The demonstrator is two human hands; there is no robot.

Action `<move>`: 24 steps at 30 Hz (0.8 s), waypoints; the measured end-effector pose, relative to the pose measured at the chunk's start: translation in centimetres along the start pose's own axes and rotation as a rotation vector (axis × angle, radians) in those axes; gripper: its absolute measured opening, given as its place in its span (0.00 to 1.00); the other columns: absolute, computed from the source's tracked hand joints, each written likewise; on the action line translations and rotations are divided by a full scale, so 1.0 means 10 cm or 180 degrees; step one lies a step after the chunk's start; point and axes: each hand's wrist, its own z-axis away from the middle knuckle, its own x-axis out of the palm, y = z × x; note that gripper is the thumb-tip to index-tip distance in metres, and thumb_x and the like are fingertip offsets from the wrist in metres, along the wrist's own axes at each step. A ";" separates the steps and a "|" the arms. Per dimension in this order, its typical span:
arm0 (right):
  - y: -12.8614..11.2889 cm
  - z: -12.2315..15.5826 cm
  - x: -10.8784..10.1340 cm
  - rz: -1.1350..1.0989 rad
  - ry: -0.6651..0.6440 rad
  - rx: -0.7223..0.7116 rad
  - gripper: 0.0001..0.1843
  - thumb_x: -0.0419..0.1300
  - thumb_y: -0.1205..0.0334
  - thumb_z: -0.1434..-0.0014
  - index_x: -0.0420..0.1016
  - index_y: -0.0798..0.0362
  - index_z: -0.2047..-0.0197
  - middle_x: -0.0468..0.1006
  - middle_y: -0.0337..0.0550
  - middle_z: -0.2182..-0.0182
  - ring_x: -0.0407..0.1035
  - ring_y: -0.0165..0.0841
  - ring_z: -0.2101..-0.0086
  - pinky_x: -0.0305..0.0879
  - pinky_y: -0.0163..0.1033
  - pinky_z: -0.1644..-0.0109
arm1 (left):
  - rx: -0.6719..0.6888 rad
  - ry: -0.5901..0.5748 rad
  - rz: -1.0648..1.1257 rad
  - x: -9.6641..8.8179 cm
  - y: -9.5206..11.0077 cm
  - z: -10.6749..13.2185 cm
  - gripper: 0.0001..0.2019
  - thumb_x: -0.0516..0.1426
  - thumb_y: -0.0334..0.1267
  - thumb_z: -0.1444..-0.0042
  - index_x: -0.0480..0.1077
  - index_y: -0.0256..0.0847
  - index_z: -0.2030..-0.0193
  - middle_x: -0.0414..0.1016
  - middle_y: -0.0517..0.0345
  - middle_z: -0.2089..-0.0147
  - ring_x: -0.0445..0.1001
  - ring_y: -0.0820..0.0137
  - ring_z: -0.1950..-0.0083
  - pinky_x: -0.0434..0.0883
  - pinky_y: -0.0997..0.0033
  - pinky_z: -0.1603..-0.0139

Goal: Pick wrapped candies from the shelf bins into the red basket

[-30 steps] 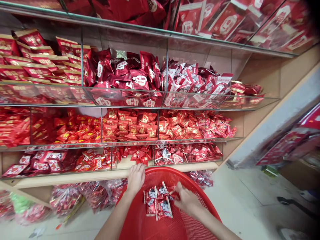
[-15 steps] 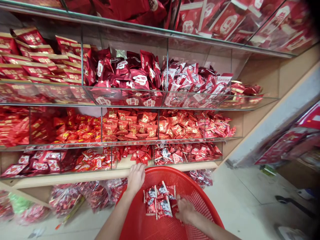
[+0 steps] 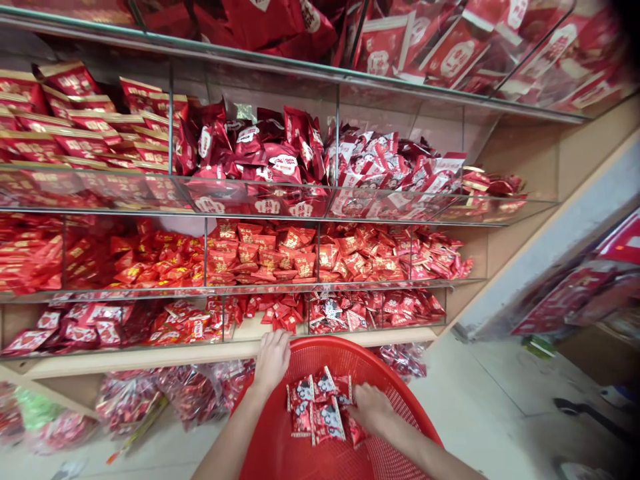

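Observation:
A red plastic basket (image 3: 395, 373) with perforated walls stands below the shelves. My left hand (image 3: 273, 357) is closed over its left back rim, close to the lowest shelf edge. Inside the basket lie several small red-and-white candy packets (image 3: 327, 417) with black-and-white figures on them. My right hand (image 3: 371, 407) is inside the basket at the right side of these packets, with its fingers curled. Another red packet (image 3: 357, 432) shows just below that hand. Whether anything is between the right fingertips is hidden.
Stacked glass-fronted shelves (image 3: 260, 290) hold red wrapped sweets in divided compartments. Clear bags of sweets (image 3: 133, 400) lie on the floor under the bottom shelf (image 3: 125, 357). A wall stands to the right, with red packages (image 3: 565, 300) hanging beyond it.
My right hand has risen slightly and its fingers have curled in, leaving more of the red packet below it in view. My left hand stays at the rim.

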 end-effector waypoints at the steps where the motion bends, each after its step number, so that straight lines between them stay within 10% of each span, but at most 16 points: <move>1: -0.04 -0.02 -0.14 0.0021 0.0102 -0.0013 0.10 0.56 0.61 0.49 0.73 0.54 0.63 0.76 0.51 0.63 0.70 0.40 0.60 0.62 0.39 0.58 | -0.0008 0.0004 -0.0006 0.00 0.00 0.00 0.15 0.45 0.30 0.44 0.65 0.44 0.52 0.68 0.56 0.57 0.64 0.66 0.55 0.59 0.61 0.50; 9: -0.39 -0.67 -0.95 -0.1202 0.1382 -0.0472 0.09 0.55 0.59 0.48 0.72 0.54 0.67 0.76 0.46 0.68 0.69 0.33 0.65 0.58 0.33 0.64 | 0.0036 -0.0007 -0.0038 0.01 -0.01 0.01 0.14 0.46 0.30 0.44 0.65 0.43 0.53 0.68 0.56 0.56 0.64 0.66 0.55 0.60 0.62 0.50; 17: -0.57 -1.18 -0.72 -0.2132 0.1274 -0.0260 0.15 0.58 0.55 0.54 0.66 0.53 0.86 0.68 0.37 0.85 0.65 0.30 0.76 0.53 0.31 0.73 | 0.0057 0.0037 -0.0049 0.00 0.00 0.01 0.15 0.46 0.29 0.44 0.64 0.44 0.52 0.68 0.55 0.57 0.64 0.66 0.56 0.60 0.62 0.50; 24: -0.64 -1.15 -0.77 -0.3074 0.1082 -0.0156 0.11 0.56 0.56 0.54 0.62 0.53 0.81 0.65 0.33 0.86 0.61 0.25 0.82 0.53 0.30 0.78 | 0.0053 0.0009 -0.0036 0.01 -0.01 0.01 0.15 0.47 0.29 0.45 0.65 0.43 0.53 0.68 0.55 0.56 0.64 0.66 0.54 0.60 0.63 0.50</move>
